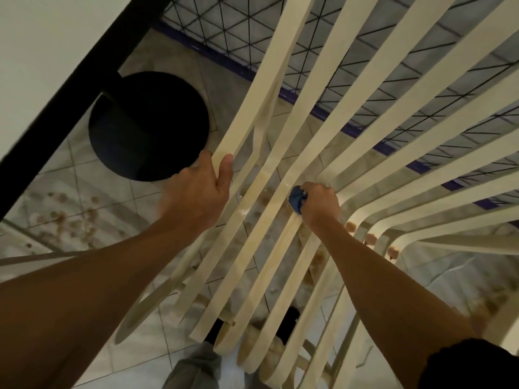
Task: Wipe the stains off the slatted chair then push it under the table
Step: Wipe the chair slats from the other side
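Slatted chair (243, 119), cream with brown stains, stands on the tiled floor (84, 178) beside the white surface (33, 37). The left grip (196, 192) clasps its outermost slat. The right grip (320, 206) clenches a blue cloth (297, 199) against a middle slat.

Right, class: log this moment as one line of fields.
step: wiping | left hand: grips chair slat | right hand: holds blue cloth against slat | table: chair not under it
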`<state>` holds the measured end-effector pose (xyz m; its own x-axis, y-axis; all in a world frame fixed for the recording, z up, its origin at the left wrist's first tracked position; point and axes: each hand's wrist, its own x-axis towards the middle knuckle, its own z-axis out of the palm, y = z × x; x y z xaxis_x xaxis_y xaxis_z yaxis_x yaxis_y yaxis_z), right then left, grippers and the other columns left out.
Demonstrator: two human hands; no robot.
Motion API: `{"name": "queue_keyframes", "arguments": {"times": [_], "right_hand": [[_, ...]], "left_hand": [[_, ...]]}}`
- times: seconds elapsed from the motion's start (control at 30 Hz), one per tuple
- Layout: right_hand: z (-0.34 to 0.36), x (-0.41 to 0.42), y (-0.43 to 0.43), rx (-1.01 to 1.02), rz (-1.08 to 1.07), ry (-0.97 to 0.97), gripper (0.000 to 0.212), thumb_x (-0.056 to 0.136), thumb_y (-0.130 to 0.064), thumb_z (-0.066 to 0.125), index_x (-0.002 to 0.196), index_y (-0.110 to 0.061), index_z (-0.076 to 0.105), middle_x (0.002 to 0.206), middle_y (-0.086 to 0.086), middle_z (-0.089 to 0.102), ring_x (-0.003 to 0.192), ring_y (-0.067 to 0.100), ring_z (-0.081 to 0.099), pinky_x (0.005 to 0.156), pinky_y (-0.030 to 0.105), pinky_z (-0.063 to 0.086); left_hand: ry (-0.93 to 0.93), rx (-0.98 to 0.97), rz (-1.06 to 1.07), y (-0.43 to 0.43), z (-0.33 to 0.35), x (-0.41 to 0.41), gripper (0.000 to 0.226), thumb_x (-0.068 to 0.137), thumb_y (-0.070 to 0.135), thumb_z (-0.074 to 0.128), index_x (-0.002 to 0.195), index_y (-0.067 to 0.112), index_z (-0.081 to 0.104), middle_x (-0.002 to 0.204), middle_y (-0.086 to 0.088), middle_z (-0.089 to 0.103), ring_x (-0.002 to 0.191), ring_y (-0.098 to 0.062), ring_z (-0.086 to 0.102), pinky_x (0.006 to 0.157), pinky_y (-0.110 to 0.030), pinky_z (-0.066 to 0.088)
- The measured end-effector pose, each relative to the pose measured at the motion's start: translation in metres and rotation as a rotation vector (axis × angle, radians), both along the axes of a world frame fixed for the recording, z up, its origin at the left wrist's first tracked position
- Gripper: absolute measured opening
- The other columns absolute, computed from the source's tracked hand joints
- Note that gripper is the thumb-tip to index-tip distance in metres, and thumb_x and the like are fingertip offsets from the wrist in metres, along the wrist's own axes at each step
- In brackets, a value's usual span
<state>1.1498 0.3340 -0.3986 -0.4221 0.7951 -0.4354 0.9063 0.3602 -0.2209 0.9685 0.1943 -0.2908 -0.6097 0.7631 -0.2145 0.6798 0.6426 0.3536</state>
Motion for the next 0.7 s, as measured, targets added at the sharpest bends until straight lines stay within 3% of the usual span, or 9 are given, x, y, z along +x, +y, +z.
{"name": "queue_keyframes", "arguments": {"times": [0.1, 0.23, 0.33, 0.43, 0.5, 0.6, 0.7], "right_hand": [[0.004, 0.008, 0.008, 0.005, 0.169, -0.088, 0.035, 0.085, -0.001, 0.055, 0.116, -0.016, 0.064, 0.106, 0.01, 0.064, 0.101, 0.032, 0.06, 0.071, 0.032, 0.041], [0.006, 0.014, 0.019, 0.141, 0.248, -0.087, 0.031, 0.083, 0.0, 0.059, 0.11, -0.014, 0.066, 0.106, 0.007, 0.061, 0.104, 0.031, 0.055, 0.078, 0.038, 0.047], [-0.001, 0.017, 0.008, 0.173, 0.199, -0.034, 0.039, 0.082, 0.004, 0.058, 0.117, -0.012, 0.065, 0.112, 0.008, 0.061, 0.103, 0.032, 0.053, 0.078, 0.04, 0.048], [-0.005, 0.013, -0.001, 0.133, 0.011, 0.035, 0.034, 0.073, 0.01, 0.056, 0.094, -0.013, 0.069, 0.084, 0.005, 0.058, 0.086, 0.03, 0.058, 0.061, 0.03, 0.036], [-0.006, 0.009, -0.003, 0.051, -0.031, 0.056, 0.029, 0.071, 0.008, 0.055, 0.083, -0.015, 0.067, 0.075, 0.003, 0.055, 0.079, 0.03, 0.06, 0.057, 0.028, 0.037], [-0.006, 0.005, -0.01, -0.07, 0.088, 0.031, 0.031, 0.078, 0.004, 0.059, 0.099, -0.017, 0.07, 0.091, 0.008, 0.064, 0.09, 0.031, 0.063, 0.067, 0.034, 0.05], [-0.001, 0.006, -0.003, -0.033, 0.211, -0.049, 0.027, 0.082, 0.0, 0.056, 0.103, -0.014, 0.067, 0.098, 0.009, 0.062, 0.097, 0.031, 0.06, 0.068, 0.033, 0.044]], "left_hand": [[-0.004, -0.011, -0.009, 0.0, 0.001, -0.001, 0.049, 0.099, 0.056, 0.015, 0.107, 0.015, 0.041, 0.08, -0.004, 0.055, 0.07, -0.026, 0.059, 0.066, -0.041, 0.055], [0.0, -0.013, -0.011, 0.001, 0.0, -0.001, 0.053, 0.099, 0.056, 0.014, 0.111, 0.013, 0.042, 0.076, -0.005, 0.056, 0.07, -0.03, 0.062, 0.065, -0.044, 0.056], [0.019, -0.016, -0.006, 0.0, 0.001, -0.001, 0.053, 0.099, 0.055, 0.014, 0.111, 0.012, 0.042, 0.072, -0.003, 0.053, 0.065, -0.027, 0.057, 0.058, -0.035, 0.047], [0.035, -0.018, 0.002, 0.0, 0.001, 0.0, 0.051, 0.1, 0.053, 0.015, 0.112, 0.011, 0.042, 0.071, 0.001, 0.048, 0.06, -0.019, 0.048, 0.052, -0.028, 0.033], [0.05, -0.018, 0.007, 0.0, 0.002, 0.001, 0.05, 0.099, 0.052, 0.015, 0.111, 0.011, 0.042, 0.067, 0.005, 0.043, 0.055, -0.014, 0.042, 0.047, -0.025, 0.025], [0.059, -0.011, 0.017, -0.001, 0.002, 0.001, 0.053, 0.098, 0.054, 0.013, 0.109, 0.011, 0.042, 0.062, 0.009, 0.037, 0.05, -0.005, 0.035, 0.045, -0.022, 0.022], [0.058, -0.003, 0.02, 0.0, 0.001, 0.001, 0.053, 0.098, 0.054, 0.013, 0.11, 0.011, 0.042, 0.065, 0.007, 0.04, 0.05, -0.005, 0.035, 0.045, -0.021, 0.022]]}}
